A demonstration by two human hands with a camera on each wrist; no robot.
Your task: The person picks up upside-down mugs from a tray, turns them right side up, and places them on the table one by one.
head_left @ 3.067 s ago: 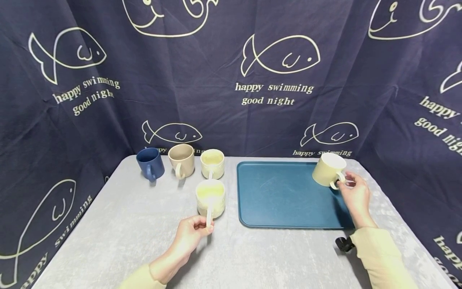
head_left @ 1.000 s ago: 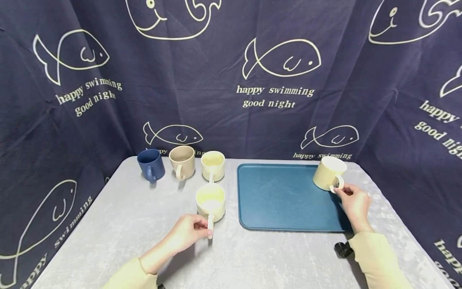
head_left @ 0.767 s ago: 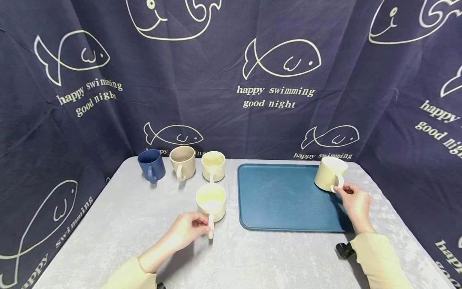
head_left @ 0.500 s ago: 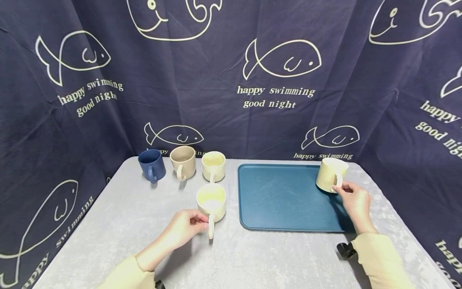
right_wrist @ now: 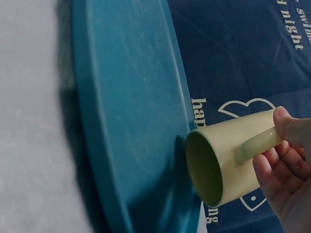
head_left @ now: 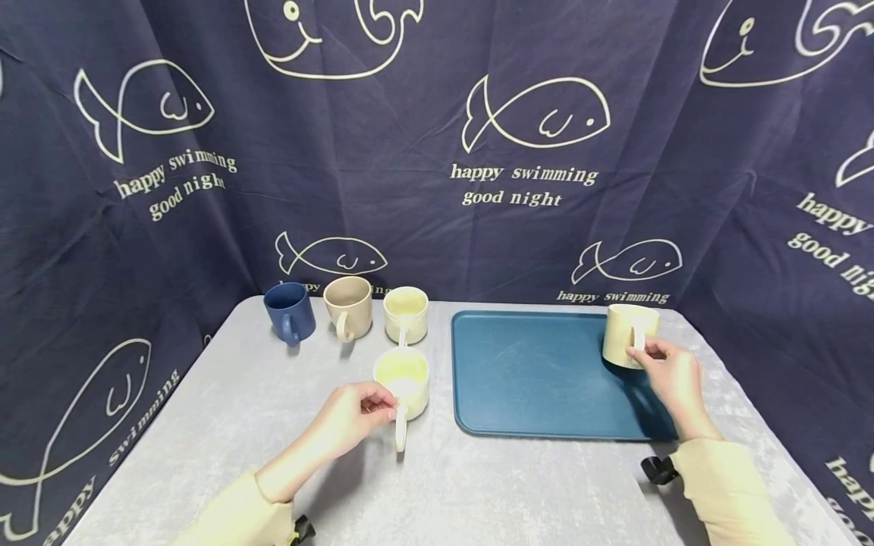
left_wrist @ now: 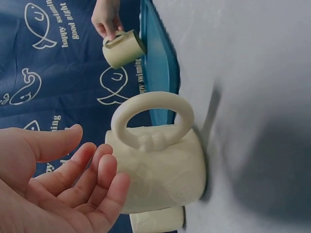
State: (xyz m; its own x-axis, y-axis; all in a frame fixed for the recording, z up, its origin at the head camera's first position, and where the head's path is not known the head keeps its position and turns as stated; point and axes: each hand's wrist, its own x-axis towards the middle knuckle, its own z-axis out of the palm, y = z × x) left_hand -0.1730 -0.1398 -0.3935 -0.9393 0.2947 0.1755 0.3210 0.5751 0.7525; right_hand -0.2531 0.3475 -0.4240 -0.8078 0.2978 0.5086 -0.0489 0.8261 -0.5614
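Note:
On the table, the nearer cream mug [head_left: 415, 398] stands upright, its loop handle [left_wrist: 153, 99] pointing toward me. Beside that handle is my left hand [head_left: 344, 425]; in the left wrist view its loosely bent fingers [left_wrist: 108, 170] are apart from the handle and hold nothing. My right hand [head_left: 676, 383] pinches a pale yellow mug [head_left: 617, 337] by its handle [right_wrist: 257, 144] between thumb and fingers. This mug hangs tilted over the right end of the blue tray [head_left: 526, 379], its base showing in the right wrist view and its shadow on the tray.
Along the table's back left stand a dark blue mug [head_left: 290, 309], a beige mug [head_left: 355, 307] and a second cream mug [head_left: 413, 326], right behind the nearer one. A navy curtain [head_left: 410, 167] with fish drawings hangs close behind the table.
My left hand has let go of the cream mug's handle and slid slightly up and left of it. My right hand still holds the yellow mug, which has turned and tilted, its interior now less visible.

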